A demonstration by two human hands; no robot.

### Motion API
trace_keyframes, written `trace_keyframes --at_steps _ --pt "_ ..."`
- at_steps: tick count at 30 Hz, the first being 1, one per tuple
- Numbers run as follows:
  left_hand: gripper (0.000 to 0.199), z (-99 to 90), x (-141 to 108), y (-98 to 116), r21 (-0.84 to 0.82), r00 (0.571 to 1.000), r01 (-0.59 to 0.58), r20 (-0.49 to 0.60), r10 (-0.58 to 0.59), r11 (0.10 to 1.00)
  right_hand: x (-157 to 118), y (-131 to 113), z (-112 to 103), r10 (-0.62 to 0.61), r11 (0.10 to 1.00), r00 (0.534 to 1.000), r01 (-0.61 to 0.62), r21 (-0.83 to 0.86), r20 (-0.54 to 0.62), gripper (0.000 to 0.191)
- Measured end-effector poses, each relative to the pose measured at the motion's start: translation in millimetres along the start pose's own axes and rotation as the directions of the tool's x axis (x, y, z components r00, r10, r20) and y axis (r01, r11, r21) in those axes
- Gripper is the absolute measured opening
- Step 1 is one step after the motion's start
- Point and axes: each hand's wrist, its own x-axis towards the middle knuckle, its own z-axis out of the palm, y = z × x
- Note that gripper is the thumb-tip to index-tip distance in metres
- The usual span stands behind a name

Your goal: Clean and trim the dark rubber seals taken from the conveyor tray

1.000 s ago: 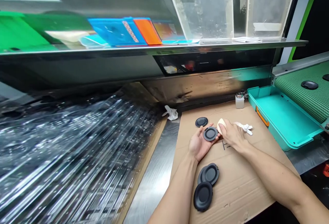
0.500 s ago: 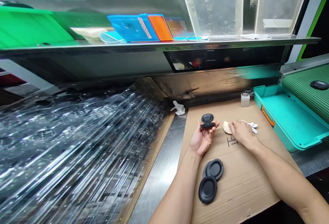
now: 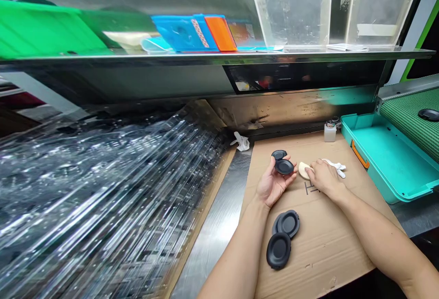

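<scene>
My left hand (image 3: 275, 184) holds a black compact case (image 3: 284, 166), a round hinged one that is folded open, above the cardboard. Its lower half tilts toward me. To the right, my right hand (image 3: 325, 178) is closed over a cream-coloured pad (image 3: 305, 171) on the cardboard, its fingers at the pad's right edge. A white cloth or glove (image 3: 338, 167) sticks out behind that hand, partly covered. Nearer to me, another black compact case (image 3: 278, 249) lies on the cardboard, opened out and overlapping other round black parts.
Brown cardboard (image 3: 318, 244) covers the work surface. A teal tray (image 3: 394, 166) stands at right beside a green conveyor belt (image 3: 411, 111). A small pump bottle (image 3: 329, 132) and crumpled white tissue (image 3: 242, 141) are at the back. Clear plastic trays (image 3: 113, 198) fill the left; a metal shelf (image 3: 291, 55) spans above.
The compact case in my left hand has turned, so its lower half now shows its face instead of its edge. My right hand stays at the pad. The view has shifted slightly.
</scene>
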Motion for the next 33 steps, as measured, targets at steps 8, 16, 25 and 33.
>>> trace_keyframes --at_steps 8,16,25,33 --pt "0.077 4.8 -1 -15 0.532 0.848 -0.431 -0.036 0.528 0.729 -3 0 -3 -0.047 0.998 0.998 0.048 0.045 -0.038 0.034" --pt "0.091 4.2 -5 -12 0.569 0.831 -0.474 0.037 0.556 0.671 -5 -2 -4 -0.163 0.985 0.986 0.164 0.047 -0.024 0.038" --pt "0.052 -11.3 3 -13 0.913 0.728 -0.391 0.232 0.645 0.113 -3 0 3 -0.180 0.984 0.983 0.181 0.009 -0.041 0.036" --pt "0.051 -39.5 19 36 0.968 0.705 -0.025 -0.159 0.691 0.249 -1 3 13 -0.187 0.981 0.980 0.190 0.039 -0.070 0.040"
